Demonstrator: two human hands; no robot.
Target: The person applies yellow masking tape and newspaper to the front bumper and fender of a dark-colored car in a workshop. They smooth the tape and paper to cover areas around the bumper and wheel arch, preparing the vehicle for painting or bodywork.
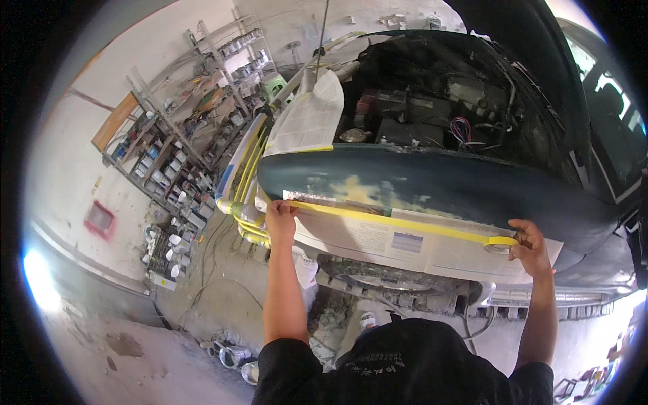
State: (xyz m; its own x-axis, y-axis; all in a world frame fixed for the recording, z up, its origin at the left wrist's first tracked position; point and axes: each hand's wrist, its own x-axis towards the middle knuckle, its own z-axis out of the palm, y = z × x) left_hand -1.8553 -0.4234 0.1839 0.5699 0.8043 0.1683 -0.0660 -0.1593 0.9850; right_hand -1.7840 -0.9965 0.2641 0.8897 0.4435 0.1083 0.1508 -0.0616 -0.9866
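A strip of yellow masking tape [395, 221] stretches between my hands along the upper edge of a newspaper sheet [358, 237]. The sheet hangs against the side of a dark green car fender [304, 172]. My left hand [281, 220] is closed at the strip's left end, near the fender's front. In my right hand [531, 248] is the tape roll [501, 241], held between thumb and fingers at the sheet's right part. Pale filler patches [354, 190] show on the fender just above the tape. Whether the strip touches the fender all along is unclear.
The open engine bay [425, 101] lies beyond the fender, under a raised hood [540, 40]. More newspaper [317, 115] covers the car's front, beside yellow-taped bars [251, 158]. Shelves with several paint cans [162, 177] line the left wall. A wheel [378, 280] sits below the newspaper.
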